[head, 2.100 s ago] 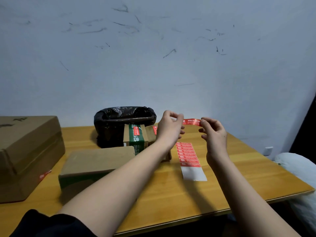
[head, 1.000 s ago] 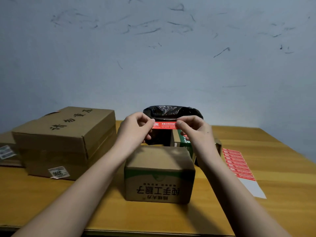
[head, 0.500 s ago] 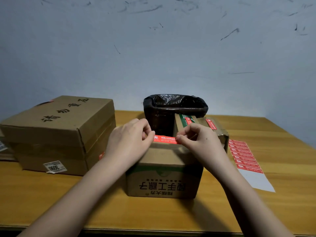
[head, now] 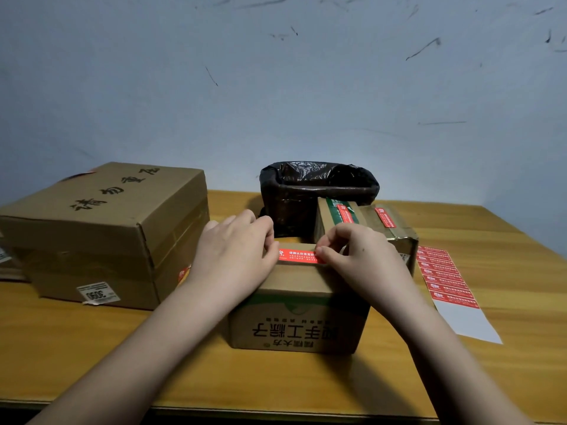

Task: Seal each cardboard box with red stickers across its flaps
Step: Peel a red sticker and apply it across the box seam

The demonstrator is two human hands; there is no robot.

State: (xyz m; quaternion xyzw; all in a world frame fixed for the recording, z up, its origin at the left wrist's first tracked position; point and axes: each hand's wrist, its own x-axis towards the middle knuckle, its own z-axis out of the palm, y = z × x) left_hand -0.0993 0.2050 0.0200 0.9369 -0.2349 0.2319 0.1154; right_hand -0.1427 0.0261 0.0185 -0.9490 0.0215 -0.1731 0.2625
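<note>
My left hand (head: 236, 253) and right hand (head: 359, 256) each pinch one end of the red sticker (head: 299, 256), flat on the box (head: 294, 305) beneath them. Bin (head: 319, 185) beyond: contents unseen.

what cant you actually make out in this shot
- Head view: both ends of the red sticker are hidden under the left hand and right hand.
- The small box top seam is covered by the hands.
- Sticker sheet print is too small to read.
</note>
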